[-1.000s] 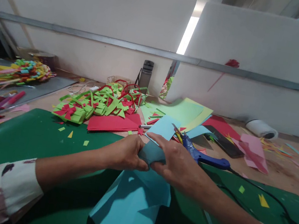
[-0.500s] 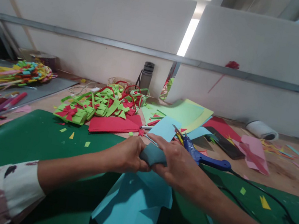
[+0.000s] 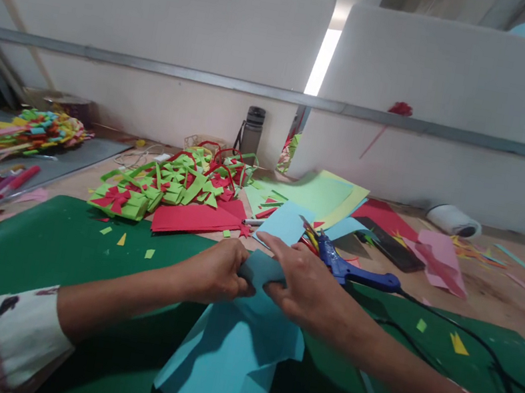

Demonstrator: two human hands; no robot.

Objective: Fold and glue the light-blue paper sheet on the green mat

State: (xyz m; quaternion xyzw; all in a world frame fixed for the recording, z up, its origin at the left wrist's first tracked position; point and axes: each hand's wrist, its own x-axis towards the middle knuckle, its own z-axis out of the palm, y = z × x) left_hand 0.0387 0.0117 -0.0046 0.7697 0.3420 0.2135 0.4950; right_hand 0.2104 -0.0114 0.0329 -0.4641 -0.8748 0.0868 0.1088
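Both my hands grip a blue paper sheet (image 3: pixel 233 361) at its far end, where it is curled into a roll (image 3: pixel 262 271). My left hand (image 3: pixel 216 273) is closed round the roll's left side. My right hand (image 3: pixel 300 284) is closed on its right side, with the forefinger stretched over the top. The rest of the sheet lies folded toward me on the green cutting mat (image 3: pixel 40 245).
A blue glue gun (image 3: pixel 355 274) with a black cord lies just right of my right hand. Behind are red paper (image 3: pixel 192 217), a heap of green and red paper bows (image 3: pixel 168 180), light green sheets (image 3: pixel 318 193), a grey bottle (image 3: pixel 252 130), a black ruler (image 3: pixel 389 244) and a white roll (image 3: pixel 454 221).
My hands and the rolled paper have hardly moved; the view has shifted slightly and the roll looks a little tighter.
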